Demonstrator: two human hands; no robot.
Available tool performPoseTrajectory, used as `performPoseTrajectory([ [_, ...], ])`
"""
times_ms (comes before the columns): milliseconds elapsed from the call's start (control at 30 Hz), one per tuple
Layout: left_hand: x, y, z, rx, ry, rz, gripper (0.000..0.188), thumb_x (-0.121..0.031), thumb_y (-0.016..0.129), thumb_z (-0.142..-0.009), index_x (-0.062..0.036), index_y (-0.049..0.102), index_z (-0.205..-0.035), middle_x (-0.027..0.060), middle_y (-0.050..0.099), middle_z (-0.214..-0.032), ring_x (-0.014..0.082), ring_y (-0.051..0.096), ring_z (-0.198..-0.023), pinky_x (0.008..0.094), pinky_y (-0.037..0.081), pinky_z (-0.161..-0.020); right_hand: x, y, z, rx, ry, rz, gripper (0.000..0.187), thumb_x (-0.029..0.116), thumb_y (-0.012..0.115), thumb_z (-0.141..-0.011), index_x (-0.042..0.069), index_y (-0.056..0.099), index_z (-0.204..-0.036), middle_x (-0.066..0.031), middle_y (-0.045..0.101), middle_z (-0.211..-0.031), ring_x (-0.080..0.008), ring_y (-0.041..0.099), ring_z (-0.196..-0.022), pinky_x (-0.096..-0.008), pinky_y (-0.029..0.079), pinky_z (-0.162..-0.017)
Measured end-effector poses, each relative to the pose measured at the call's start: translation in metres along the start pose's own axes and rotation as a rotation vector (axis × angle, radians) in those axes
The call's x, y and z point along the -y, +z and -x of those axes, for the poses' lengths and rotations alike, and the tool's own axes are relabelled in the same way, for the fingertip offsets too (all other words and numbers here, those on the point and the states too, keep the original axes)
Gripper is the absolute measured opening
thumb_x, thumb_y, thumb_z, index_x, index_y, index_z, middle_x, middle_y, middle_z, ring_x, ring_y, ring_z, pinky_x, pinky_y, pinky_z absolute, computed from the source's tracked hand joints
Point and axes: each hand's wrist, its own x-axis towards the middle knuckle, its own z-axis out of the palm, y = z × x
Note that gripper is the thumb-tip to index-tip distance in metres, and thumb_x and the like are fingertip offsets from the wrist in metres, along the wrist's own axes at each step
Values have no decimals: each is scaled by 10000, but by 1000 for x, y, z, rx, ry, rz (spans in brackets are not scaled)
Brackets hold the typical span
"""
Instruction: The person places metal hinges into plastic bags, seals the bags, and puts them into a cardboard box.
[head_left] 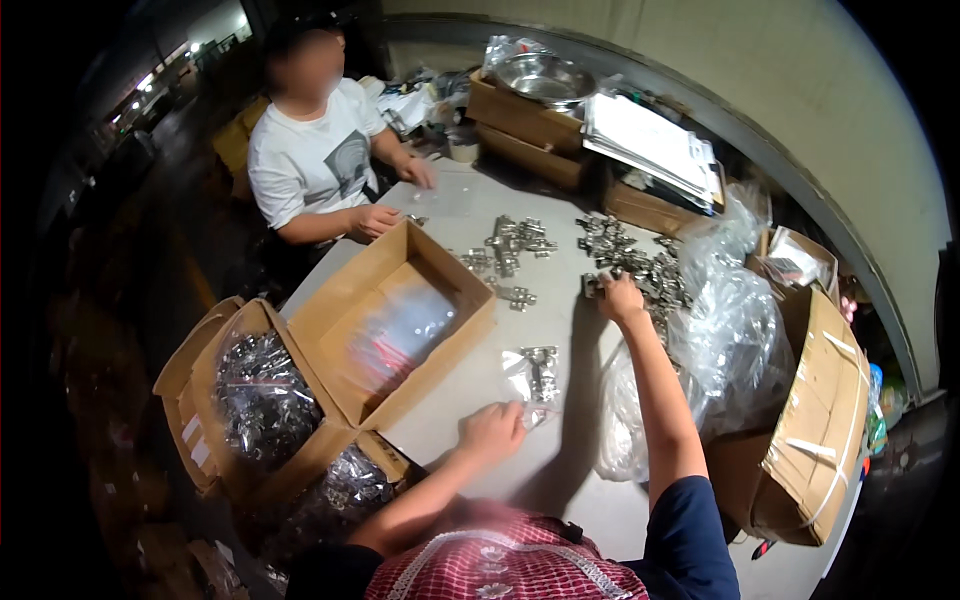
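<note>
My left hand (pixel 493 432) has its fingers closed on the lower edge of a small clear plastic bag (pixel 517 375), which lies flat on the table. Shiny metal fittings (pixel 544 372), hinge-like in shape, show at this bag. Farther off, my right arm reaches out to a heap of similar metal fittings (pixel 655 275). There my right hand (pixel 622 297) is closed at the heap's left edge, with one metal fitting (pixel 592 287) at its fingertips. A looser group of fittings (pixel 515 243) lies to the left of the heap.
Left of my hands stands an open cardboard box (pixel 470 335) holding flat clear bags; beside it, another box holds bagged metal parts (pixel 262 390). Crumpled plastic sheeting (pixel 735 300) and a cardboard carton (pixel 815 420) stand to the right. Across the table a person (pixel 315 160) handles small parts.
</note>
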Motion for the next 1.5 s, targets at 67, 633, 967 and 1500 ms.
performPoseTrajectory([
  [67,6,7,3,-103,59,5,100,-188,616,-827,-143,554,-891,47,637,-748,230,664,-731,398,530,-567,13,17,7,-143,-75,1,492,138,633,-754,143,621,-1246,-308,491,-1262,-473,589,-1078,-504,536,-891],
  [633,5,7,5,-3,-28,126,166,-202,599,-878,-104,562,-1006,130,693,-870,358,678,-824,497,536,-707,-12,28,169,-264,69,-118,455,339,742,-839,-22,625,-1090,-238,658,-984,-445,625,-953,-479,516,-818],
  [967,12,-5,28,-88,-282,129,258,-210,632,-907,-63,507,-1078,160,695,-845,388,673,-805,514,525,-716,-23,6,173,-514,245,-537,405,365,594,-897,-11,665,-763,-191,669,-733,-341,636,-670,-438,487,-651],
  [1500,13,-6,35,-40,-320,68,171,-198,612,-888,-75,557,-993,170,669,-903,380,642,-927,502,515,-805,-19,-19,165,-551,16,34,796,284,873,-613,75,492,-1279,-154,501,-1196,-358,491,-1144,-479,412,-965],
])
